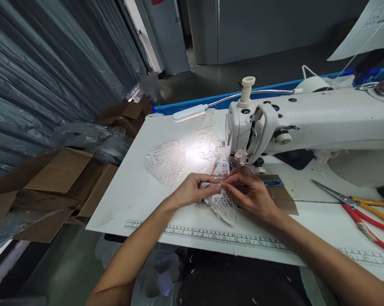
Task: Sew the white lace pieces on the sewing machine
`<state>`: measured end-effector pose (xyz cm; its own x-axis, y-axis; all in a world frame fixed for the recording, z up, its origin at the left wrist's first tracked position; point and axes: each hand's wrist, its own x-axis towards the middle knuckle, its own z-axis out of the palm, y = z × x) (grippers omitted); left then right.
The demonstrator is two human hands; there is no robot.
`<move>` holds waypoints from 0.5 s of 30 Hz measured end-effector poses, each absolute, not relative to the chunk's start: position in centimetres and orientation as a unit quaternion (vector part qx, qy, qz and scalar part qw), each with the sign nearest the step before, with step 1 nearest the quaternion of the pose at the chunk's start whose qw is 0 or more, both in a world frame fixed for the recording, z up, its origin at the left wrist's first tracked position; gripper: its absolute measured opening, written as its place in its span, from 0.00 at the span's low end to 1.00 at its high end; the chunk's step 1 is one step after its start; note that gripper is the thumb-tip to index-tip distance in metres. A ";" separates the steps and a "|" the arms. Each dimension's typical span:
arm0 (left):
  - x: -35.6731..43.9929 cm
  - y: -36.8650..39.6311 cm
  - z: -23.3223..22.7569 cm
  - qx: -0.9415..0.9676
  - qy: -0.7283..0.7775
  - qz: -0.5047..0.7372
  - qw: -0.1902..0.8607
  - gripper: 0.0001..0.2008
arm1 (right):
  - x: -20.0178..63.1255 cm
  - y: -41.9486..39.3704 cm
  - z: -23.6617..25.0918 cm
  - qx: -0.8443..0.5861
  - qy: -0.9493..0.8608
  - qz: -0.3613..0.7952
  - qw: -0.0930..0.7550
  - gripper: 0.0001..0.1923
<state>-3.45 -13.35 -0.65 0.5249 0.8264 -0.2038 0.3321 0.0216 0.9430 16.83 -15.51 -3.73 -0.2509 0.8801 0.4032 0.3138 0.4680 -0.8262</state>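
Observation:
Just in front of the sewing machine (319, 121), both hands pinch the upper edge of a piece of white lace (223, 206). My left hand (194, 187) grips it between thumb and fingers from the left. From the right, my right hand (251, 191) holds the same edge, its fingertips close to the left hand's and near the needle area. The lower part of the lace hangs toward the table's front. Another lace piece (166, 161) lies flat to the left, and more lace (207, 144) trails behind the hands. My fingers partly cover the gripped edge.
A printed ruler (214, 236) runs along the front of the white table (121, 191). Scissors with red handles (354, 208) lie at the right, beside a yellow-handled tool (375, 208). A lit lamp (190, 113) hangs over the lace. Cardboard boxes (58, 178) stand left of the table.

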 end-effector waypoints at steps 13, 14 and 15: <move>-3.3 -14.0 0.0 0.771 0.399 0.191 0.458 0.11 | 15.9 -16.1 -4.1 -0.429 -0.686 0.357 0.466 0.08; -3.3 -14.0 -0.1 0.770 0.394 0.200 0.460 0.12 | 16.0 -16.1 -4.0 -0.428 -0.656 0.412 0.466 0.10; -3.2 -13.9 -0.1 0.769 0.390 0.204 0.463 0.13 | 16.0 -16.2 -4.0 -0.428 -0.628 0.455 0.465 0.12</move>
<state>-3.24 -13.94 -0.12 0.6118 0.7896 -0.0473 0.4117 -0.2668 0.8714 16.02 -16.16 -4.02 -0.2025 0.9598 0.1944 0.1139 0.2203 -0.9688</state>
